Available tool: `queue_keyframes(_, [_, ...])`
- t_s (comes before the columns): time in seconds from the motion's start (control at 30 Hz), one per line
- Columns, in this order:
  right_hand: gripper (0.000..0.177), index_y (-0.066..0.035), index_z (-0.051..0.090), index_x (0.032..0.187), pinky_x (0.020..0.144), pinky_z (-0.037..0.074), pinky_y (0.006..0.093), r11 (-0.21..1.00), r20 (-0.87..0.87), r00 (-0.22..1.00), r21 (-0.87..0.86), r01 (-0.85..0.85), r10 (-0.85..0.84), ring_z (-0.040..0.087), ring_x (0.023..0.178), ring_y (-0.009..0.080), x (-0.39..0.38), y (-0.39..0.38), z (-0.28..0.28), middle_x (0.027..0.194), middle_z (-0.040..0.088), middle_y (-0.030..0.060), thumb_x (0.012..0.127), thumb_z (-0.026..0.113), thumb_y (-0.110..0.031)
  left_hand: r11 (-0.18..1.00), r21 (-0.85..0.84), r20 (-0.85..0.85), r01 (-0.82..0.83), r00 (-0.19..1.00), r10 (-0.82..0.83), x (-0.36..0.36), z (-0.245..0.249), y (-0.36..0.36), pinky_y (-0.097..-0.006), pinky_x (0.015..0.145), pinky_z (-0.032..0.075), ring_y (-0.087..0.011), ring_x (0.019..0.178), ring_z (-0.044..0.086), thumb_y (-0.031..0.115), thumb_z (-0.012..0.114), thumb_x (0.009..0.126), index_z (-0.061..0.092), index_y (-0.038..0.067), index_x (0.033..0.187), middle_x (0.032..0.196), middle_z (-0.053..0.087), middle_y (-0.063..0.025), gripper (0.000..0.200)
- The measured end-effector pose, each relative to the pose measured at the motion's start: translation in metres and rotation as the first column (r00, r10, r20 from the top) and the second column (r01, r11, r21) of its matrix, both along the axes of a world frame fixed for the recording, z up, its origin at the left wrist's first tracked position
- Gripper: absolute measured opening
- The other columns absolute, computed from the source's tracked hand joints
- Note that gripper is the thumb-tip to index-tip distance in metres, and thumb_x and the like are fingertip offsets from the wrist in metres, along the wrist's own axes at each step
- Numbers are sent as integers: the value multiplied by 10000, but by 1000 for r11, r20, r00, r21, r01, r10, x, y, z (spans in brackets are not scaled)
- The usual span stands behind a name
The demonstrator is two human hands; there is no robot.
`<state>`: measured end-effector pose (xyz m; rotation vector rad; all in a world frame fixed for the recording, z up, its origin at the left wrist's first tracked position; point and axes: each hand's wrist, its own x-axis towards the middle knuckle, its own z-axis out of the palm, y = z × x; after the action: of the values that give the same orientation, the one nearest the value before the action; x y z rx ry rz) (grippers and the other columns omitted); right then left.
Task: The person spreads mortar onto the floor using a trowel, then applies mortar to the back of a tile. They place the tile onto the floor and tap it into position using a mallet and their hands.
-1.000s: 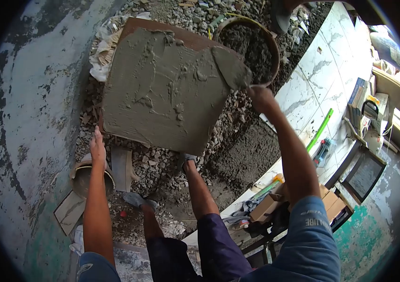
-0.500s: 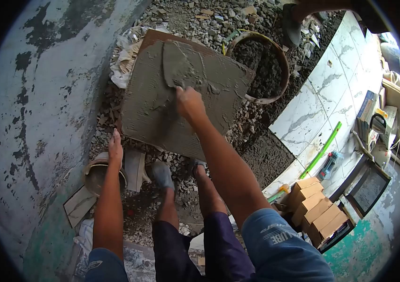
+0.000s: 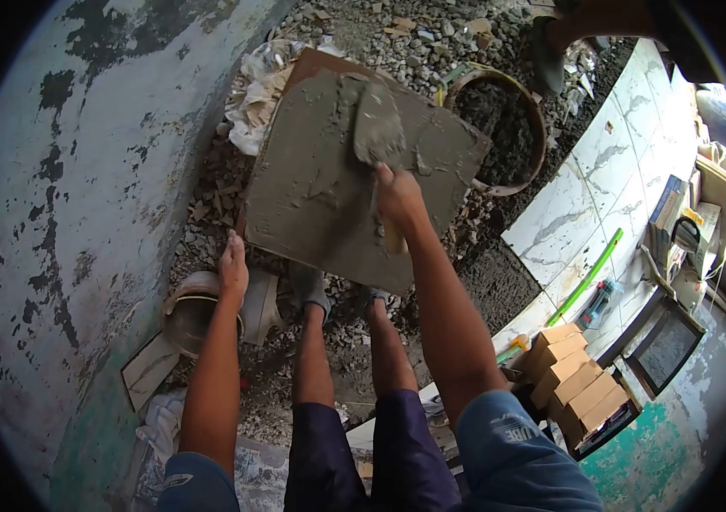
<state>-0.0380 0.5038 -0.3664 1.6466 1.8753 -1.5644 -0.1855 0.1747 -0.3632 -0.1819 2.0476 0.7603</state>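
Observation:
My right hand (image 3: 400, 200) is closed round a trowel (image 3: 378, 126); its wooden handle end shows below the fist. The blade lies on wet grey mortar (image 3: 312, 171) spread over the back of a large square tile (image 3: 316, 61), whose brown surface shows bare along the top edge. At the tile's lower left corner my left hand (image 3: 233, 266) grips the edge, its fingers pressed together and partly hidden. Beside the tile's right corner stands a round bucket (image 3: 537, 136) holding dark mortar.
Gravel (image 3: 414, 43) surrounds the tile. White marbled tiles (image 3: 585, 188) cover the floor at right, with a green bar (image 3: 586, 275) and cardboard boxes (image 3: 580, 384). A second bucket (image 3: 191, 320) stands lower left, near the peeling wall (image 3: 107, 196). Another person's foot (image 3: 548, 55) is at upper right.
The trowel has swept to the right across the mortar and its blade has turned more upright. The view has shifted slightly; my left hand stays at the tile's corner.

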Motion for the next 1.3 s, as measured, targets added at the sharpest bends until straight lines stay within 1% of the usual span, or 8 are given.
queue_keyframes(0.1, [505, 87, 596, 942, 809, 451, 502, 990, 9, 1000, -140, -10, 11, 597, 946, 474, -55, 8, 5, 909, 628, 320, 947, 478, -404, 1000, 15, 2, 7, 1000, -7, 0, 3, 6, -363, 1114, 255, -274, 1389, 323, 604, 336, 959, 216, 44, 1494, 1524, 294, -147, 784])
queue_keyframes(0.17, [459, 40, 531, 782, 531, 463, 394, 980, -31, 991, -154, -130, 126, 598, 550, 223, -74, 12, 7, 644, 571, 135, 967, 465, -375, 999, 13, -11, 36, 999, -36, 0, 8, 11, -356, 1114, 257, -277, 1388, 323, 583, 335, 967, 228, 30, 1487, 1521, 295, -155, 766])
queue_keyframes(0.3, [441, 35, 565, 818, 557, 480, 396, 933, -20, 937, -88, -348, 348, 619, 602, 242, -74, 20, 27, 709, 612, 169, 964, 470, -370, 996, 6, -25, 93, 995, -93, -1, 18, 18, -342, 1114, 263, -282, 1388, 323, 543, 333, 982, 254, 3, 1471, 1516, 299, -172, 732])
queue_keyframes(0.37, [497, 32, 619, 1041, 838, 490, 476, 801, 228, 804, 132, -584, 548, 630, 960, 409, -66, 25, 47, 1009, 644, 274, 940, 474, -434, 995, 3, -29, 99, 995, -99, -2, 21, 19, -335, 1114, 265, -285, 1388, 323, 523, 331, 990, 267, -10, 1463, 1514, 300, -180, 715])
queue_keyframes(0.5, [504, 39, 618, 1039, 839, 493, 481, 719, 362, 691, 76, -691, 626, 626, 960, 416, -68, 65, 26, 1026, 634, 284, 947, 464, -432, 996, 12, -33, 93, 995, -93, 0, 19, 19, -336, 1114, 267, -289, 1388, 322, 519, 332, 991, 269, -15, 1461, 1513, 300, -183, 714])
queue_keyframes(0.6, [503, 43, 621, 1015, 820, 493, 484, 370, 384, 482, 330, -868, 788, 622, 953, 428, -74, 93, -14, 1012, 628, 300, 954, 456, -428, 997, 20, -31, 78, 997, -77, 2, 17, 17, -341, 1113, 267, -290, 1388, 321, 526, 332, 988, 265, -12, 1463, 1513, 300, -182, 721])
queue_keyframes(0.7, [508, 67, 619, 970, 827, 473, 508, 750, 240, 801, 283, -598, 548, 607, 942, 458, -93, 108, 10, 973, 626, 315, 957, 448, -411, 997, 21, -30, 75, 997, -74, 4, 15, 17, -346, 1113, 266, -292, 1388, 320, 533, 333, 985, 261, -10, 1465, 1514, 299, -182, 728])
queue_keyframes(1.3, [527, 82, 608, 1026, 901, 427, 500, 996, 245, 969, 85, -3, -17, 561, 1035, 488, 27, 57, 5, 1015, 611, 344, 954, 451, -416, 997, -12, -14, 75, 997, -76, 3, 10, 18, -377, 1109, 266, -303, 1389, 314, 573, 337, 968, 236, 4, 1477, 1516, 295, -177, 771])
